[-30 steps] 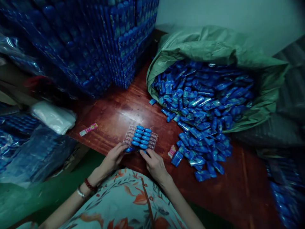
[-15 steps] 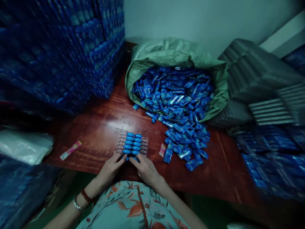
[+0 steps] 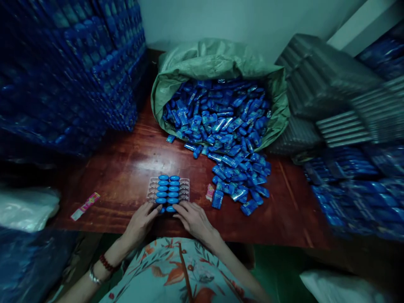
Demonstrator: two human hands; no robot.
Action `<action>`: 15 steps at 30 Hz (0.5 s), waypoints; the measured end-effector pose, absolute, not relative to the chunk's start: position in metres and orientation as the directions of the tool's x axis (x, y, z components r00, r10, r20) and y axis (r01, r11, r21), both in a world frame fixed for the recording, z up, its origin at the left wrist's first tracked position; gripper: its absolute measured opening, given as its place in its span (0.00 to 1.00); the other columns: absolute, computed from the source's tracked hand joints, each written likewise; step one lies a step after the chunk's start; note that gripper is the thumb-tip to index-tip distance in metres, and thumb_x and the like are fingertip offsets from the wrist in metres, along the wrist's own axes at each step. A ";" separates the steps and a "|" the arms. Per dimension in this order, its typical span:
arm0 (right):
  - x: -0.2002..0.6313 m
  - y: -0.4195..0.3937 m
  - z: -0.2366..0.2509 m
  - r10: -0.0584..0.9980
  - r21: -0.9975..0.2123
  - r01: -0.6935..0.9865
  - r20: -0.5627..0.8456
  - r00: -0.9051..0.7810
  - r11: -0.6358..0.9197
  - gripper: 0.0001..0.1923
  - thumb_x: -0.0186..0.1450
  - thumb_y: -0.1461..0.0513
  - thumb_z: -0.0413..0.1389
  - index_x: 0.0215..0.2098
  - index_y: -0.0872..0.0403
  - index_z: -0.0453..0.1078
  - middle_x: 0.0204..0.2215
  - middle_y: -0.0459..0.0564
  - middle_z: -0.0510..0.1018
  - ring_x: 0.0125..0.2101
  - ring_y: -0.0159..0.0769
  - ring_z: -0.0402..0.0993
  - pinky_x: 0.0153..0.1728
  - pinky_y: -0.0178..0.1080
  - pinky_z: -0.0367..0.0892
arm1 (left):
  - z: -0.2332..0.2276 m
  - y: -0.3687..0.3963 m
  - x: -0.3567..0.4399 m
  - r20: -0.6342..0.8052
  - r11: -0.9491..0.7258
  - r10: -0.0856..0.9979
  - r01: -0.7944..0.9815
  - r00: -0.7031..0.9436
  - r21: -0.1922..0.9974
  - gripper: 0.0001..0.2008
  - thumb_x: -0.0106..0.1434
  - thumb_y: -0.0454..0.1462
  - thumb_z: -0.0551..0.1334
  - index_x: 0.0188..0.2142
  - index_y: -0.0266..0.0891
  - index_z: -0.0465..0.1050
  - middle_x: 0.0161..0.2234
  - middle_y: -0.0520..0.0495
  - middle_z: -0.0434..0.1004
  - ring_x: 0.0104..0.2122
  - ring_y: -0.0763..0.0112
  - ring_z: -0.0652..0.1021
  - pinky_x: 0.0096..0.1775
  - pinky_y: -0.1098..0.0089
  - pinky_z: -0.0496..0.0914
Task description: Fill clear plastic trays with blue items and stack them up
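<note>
A clear plastic blister tray [image 3: 184, 190] lies flat on the table in front of me. Two middle columns of it hold glossy blue oval pieces [image 3: 162, 189]; the outer cavities look clear. My left hand [image 3: 142, 218] grips the tray's near left corner, its thumb beside the lowest blue piece on that side. At the near right corner my right hand [image 3: 193, 218] has its fingers closed on the edge, touching the lowest right piece. Both hands partly cover the tray's near end.
A green woven sack [image 3: 221, 54] spills small blue wrapped packets [image 3: 233, 162] onto the wooden table [image 3: 120, 168]. Tall stacks of blue packs [image 3: 107, 71] stand left, grey trays [image 3: 322, 75] right. Pink wrappers [image 3: 85, 206] and clear plastic bags [image 3: 28, 208] lie around.
The view has shifted, so the sack and stacks sit further left and higher. My right thumb has drawn back, showing more of the lowest right blue piece. Both hands stay at the tray.
</note>
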State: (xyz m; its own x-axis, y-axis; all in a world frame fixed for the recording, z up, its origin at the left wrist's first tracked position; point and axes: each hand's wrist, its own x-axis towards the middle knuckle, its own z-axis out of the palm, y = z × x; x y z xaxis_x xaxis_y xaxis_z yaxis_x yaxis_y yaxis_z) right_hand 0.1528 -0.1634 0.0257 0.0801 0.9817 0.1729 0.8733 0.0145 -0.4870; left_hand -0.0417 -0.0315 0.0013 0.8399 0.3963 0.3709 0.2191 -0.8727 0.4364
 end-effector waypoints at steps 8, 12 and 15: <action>0.257 -0.221 0.010 0.629 -0.361 0.687 0.279 0.725 -0.631 0.19 0.68 0.58 0.46 0.54 0.56 0.64 0.44 0.59 0.69 0.43 0.45 0.66 0.43 0.46 0.65 | 0.046 -0.057 0.018 0.369 -0.819 0.390 0.135 0.843 0.558 0.08 0.67 0.33 0.53 0.42 0.41 0.68 0.35 0.45 0.72 0.34 0.68 0.74 0.36 0.70 0.72; 0.278 -0.217 0.008 0.778 -0.175 0.783 0.112 0.618 -0.596 0.19 0.65 0.63 0.51 0.55 0.54 0.65 0.44 0.58 0.69 0.42 0.44 0.65 0.40 0.44 0.64 | 0.040 -0.098 0.114 0.086 -0.825 0.228 0.146 0.970 0.546 0.10 0.66 0.39 0.54 0.44 0.38 0.67 0.44 0.40 0.72 0.43 0.61 0.74 0.44 0.62 0.72; 0.280 -0.214 0.005 0.828 -0.069 0.830 0.059 0.557 -0.554 0.22 0.63 0.67 0.50 0.56 0.54 0.63 0.42 0.56 0.71 0.41 0.44 0.65 0.39 0.43 0.64 | 0.031 -0.118 0.170 -0.150 -0.819 0.319 0.352 0.936 0.453 0.15 0.63 0.33 0.56 0.50 0.31 0.62 0.51 0.28 0.66 0.52 0.52 0.70 0.47 0.56 0.70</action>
State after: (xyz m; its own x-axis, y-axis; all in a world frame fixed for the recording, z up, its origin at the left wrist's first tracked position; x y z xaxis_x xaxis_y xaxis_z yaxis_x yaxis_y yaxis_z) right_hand 0.2799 -0.2138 0.0053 0.5573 0.8283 0.0586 0.8300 -0.5536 -0.0687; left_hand 0.1697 -0.1179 0.0308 0.9359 0.3185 -0.1502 0.3515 -0.8191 0.4533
